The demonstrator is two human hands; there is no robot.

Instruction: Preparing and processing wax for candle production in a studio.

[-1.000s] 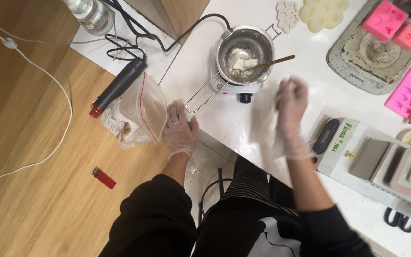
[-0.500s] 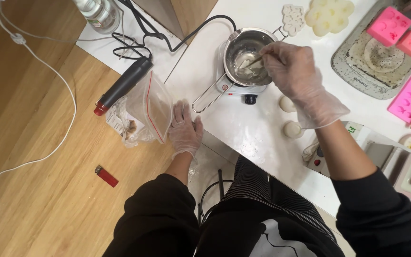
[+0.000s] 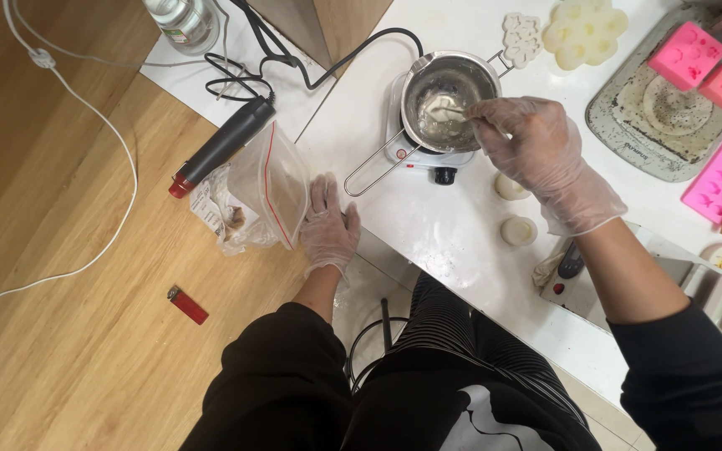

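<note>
A thin stick (image 3: pixel 455 109) is pinched in the gloved right hand (image 3: pixel 536 150), its long axis running left from the fingertips into the pot (image 3: pixel 449 98) on the burner. Left hand (image 3: pixel 327 225) is laid flat, fingers spread, at the table edge beside the bag (image 3: pixel 273 188), farther off.

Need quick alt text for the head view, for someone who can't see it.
A gloved right hand stirs white lumps in a steel pot on a small hotplate with a stick. The gloved left hand rests flat at the white table's edge beside a plastic bag.
</note>
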